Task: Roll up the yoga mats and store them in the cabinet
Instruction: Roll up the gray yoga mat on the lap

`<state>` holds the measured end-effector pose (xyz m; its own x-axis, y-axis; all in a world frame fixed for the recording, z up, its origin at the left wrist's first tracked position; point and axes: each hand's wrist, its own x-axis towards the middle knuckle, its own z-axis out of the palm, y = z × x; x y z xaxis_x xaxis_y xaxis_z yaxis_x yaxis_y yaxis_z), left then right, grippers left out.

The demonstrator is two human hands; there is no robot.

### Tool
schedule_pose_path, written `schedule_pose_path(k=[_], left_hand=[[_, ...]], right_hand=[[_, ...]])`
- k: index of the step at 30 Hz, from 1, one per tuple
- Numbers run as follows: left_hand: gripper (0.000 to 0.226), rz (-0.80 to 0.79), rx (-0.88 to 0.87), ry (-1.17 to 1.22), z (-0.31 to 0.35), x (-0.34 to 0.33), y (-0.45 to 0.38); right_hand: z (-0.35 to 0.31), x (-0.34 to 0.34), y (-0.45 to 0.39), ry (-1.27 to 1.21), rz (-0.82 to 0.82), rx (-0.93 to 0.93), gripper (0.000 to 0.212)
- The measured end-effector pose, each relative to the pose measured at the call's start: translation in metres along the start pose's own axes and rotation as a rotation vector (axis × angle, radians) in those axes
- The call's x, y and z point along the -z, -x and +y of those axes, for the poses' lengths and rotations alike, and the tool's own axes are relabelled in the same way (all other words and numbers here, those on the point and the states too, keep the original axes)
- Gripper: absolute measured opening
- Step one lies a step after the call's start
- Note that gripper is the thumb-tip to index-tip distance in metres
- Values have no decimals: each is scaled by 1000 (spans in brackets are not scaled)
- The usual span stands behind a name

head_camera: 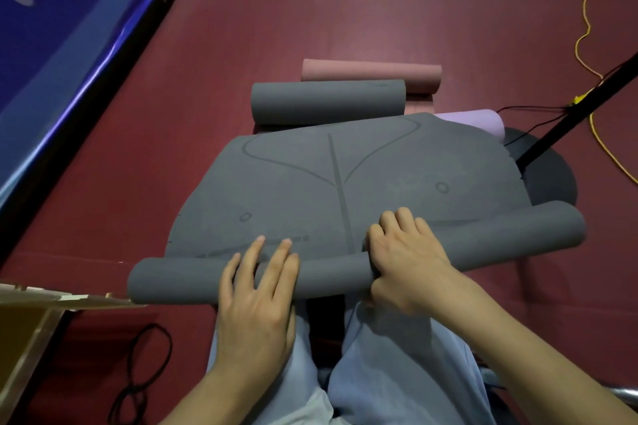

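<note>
Grey foam fills the middle of the scene: a grey mat lies half unrolled on the maroon floor, its near end wound into a roll that runs across just in front of the person's knees. The left hand rests flat on top of that roll, fingers straight and spread, the tips reaching over onto the flat part of the mat. The right hand grips the roll beside it, fingers curled over the top and bunched close together, thumb tucked down at the near side. Pale blue trousers show under both wrists. Beyond the far edge of the open mat sit three finished rolls: a grey roll nearest, a pink roll just behind it, and a lilac roll off to the right, partly hidden by the mat's corner. A black stand slants in from the right onto a dark round base, with a yellow cord and black wires trailing past it. A blue banner edges the floor on the left, and a cardboard box pokes in at the lower left beside a black cable looped on the floor.
</note>
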<state>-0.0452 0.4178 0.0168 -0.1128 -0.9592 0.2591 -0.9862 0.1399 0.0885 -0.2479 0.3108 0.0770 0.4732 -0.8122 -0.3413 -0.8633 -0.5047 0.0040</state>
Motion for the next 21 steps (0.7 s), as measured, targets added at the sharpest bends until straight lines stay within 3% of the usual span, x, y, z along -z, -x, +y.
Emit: schedule_pose_path(k=[3,8,15,21], left_hand=[[61,32,31,-44,2,-5,2],[75,-84,68,-61,6,-12,-6],[69,-98,-4,-70,0,-6,-19],[63,-186,-38,-97,-11,-4,-48]], right_hand=[[-1,1,1,16,-5,17,44],[2,-4,3,-41,95,16,41],[-13,-23,24,-78,334,-97,51],[-30,-33,30,-119,404,-124,50]])
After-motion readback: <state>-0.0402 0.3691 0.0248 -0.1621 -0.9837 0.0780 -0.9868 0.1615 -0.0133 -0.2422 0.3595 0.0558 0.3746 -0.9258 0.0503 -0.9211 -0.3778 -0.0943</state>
